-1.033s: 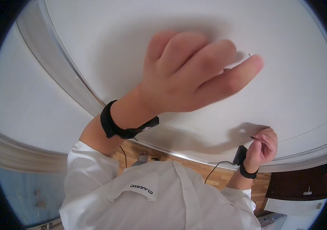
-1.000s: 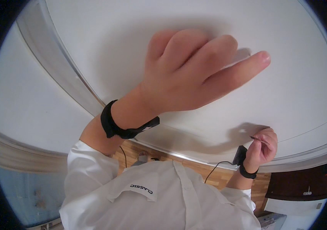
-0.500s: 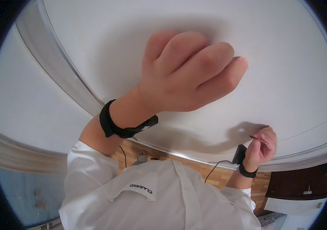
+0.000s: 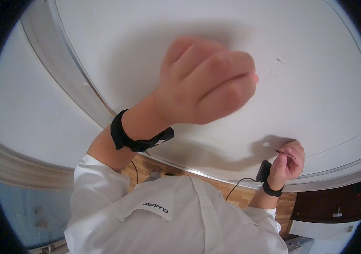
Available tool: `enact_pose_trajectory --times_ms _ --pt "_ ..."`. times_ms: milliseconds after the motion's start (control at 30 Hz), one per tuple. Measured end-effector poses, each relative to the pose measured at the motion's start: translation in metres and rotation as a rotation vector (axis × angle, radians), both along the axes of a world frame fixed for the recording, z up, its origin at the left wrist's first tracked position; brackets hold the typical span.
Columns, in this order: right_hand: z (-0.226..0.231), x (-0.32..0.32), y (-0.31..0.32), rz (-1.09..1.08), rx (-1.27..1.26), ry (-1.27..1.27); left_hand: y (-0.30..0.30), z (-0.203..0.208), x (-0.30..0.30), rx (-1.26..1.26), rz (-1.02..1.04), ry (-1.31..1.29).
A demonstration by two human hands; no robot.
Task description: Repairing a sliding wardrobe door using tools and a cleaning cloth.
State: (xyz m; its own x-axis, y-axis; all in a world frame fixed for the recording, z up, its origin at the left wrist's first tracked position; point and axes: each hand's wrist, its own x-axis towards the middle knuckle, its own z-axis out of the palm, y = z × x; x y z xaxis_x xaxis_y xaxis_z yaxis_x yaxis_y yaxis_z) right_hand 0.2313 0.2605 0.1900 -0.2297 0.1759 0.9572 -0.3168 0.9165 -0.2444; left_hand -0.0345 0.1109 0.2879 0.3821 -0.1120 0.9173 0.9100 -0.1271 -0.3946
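L hand (image 4: 208, 82) is curled in a loose fist over the white tabletop (image 4: 307, 51), holding nothing visible. R hand (image 4: 287, 161), near the table's right edge, pinches a thin dark needle-like thing (image 4: 283, 151) w/ fingertips. I judge the work is at an early stage; no result shows on the table yet.

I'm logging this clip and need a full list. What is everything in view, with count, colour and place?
white panel: one, white, fills the upper and middle picture behind both hands
metal trim strip: one, pale grey, runs along the panel's left and lower edge
thin dark item: one, dark, pinched in the right hand's fingertips; too small to identify
wooden floor: brown, seen at lower centre
dark cabinet: one, dark brown, lower right
white shirt: one, white, bottom centre
black wrist straps: two, black, one on each wrist
thin cable: one, black, leading to the right wrist
left hand: curled into a fist before the panel, blurred
right hand: at the panel's lower edge, pinching the dark item
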Motion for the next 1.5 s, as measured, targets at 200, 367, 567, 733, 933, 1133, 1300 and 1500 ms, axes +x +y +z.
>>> enact_pose_trajectory --times_ms 200,367,567,733,933,1133,1300,1500 --pt "-0.002 0.001 0.004 -0.021 0.007 0.026 0.005 0.025 0.025 -0.055 0.241 -0.077" --pt "0.002 -0.001 -0.002 -0.031 -0.015 0.014 0.018 0.031 0.027 0.034 0.345 -0.056" --pt "0.004 -0.001 -0.001 -0.028 0.006 0.011 0.001 0.034 0.034 -0.159 0.162 -0.161" --pt "0.001 0.000 -0.001 -0.007 0.011 -0.010 -0.028 0.008 0.031 -0.335 -0.217 -0.258" --pt "-0.005 0.002 0.004 0.000 0.042 0.008 -0.038 -0.002 0.022 -0.498 -0.203 -0.306" --pt "-0.010 0.003 0.007 0.030 -0.008 0.004 -0.053 -0.010 0.012 -0.467 -0.219 -0.445" --pt "-0.029 0.020 0.031 -0.077 0.032 0.000 -0.076 -0.040 -0.006 -0.426 -0.129 -0.513" --pt "-0.040 0.031 0.061 0.171 -0.130 0.040 -0.109 -0.114 -0.025 -0.476 0.000 -0.706"
